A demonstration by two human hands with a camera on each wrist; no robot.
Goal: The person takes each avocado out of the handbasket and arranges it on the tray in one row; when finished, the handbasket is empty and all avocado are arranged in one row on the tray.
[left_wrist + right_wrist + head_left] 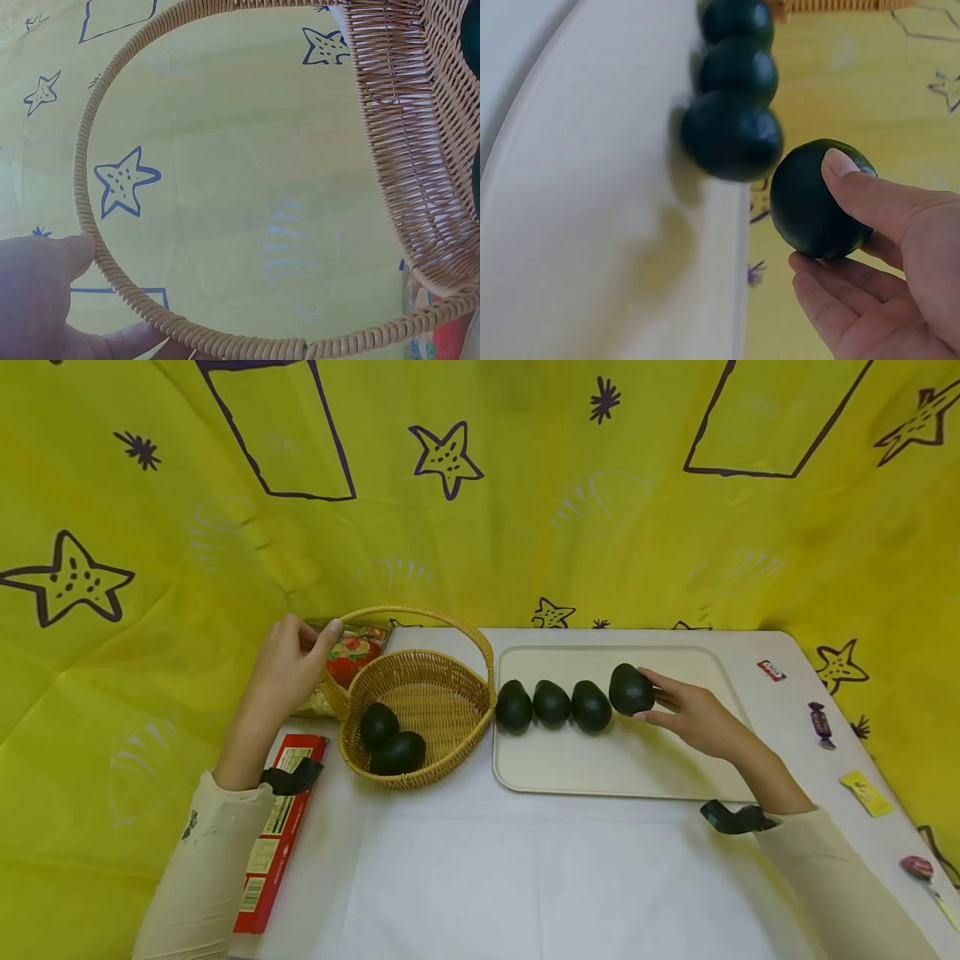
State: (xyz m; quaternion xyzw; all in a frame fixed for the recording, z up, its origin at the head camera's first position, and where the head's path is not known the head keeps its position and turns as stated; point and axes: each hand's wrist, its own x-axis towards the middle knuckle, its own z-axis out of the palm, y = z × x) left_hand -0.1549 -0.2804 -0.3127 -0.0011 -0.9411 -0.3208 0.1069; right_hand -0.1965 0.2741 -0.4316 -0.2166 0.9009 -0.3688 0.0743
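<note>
My right hand [693, 717] holds a dark green avocado [631, 690] between thumb and fingers, raised over the cream tray [600, 774]. In the right wrist view, the thumb lies across this avocado [814, 199] and its shadow falls on the tray. Three more avocados [551, 703] stand in a row on the tray's left part. Beside the tray is a woven wicker basket [450, 714] with two avocados [397, 753] in it. My left hand [283, 668] pinches the left side of the basket's arched handle [82, 165], thumb against it, fingers partly hidden behind.
Behind the left hand lies a package with a red picture [351, 658]. A long red box [279, 835] rests left of the basket. Along the table's right edge are wrapped sweets [821, 725], a yellow packet [867, 793] and a lollipop [917, 867]. A yellow patterned cloth [517, 543] hangs behind.
</note>
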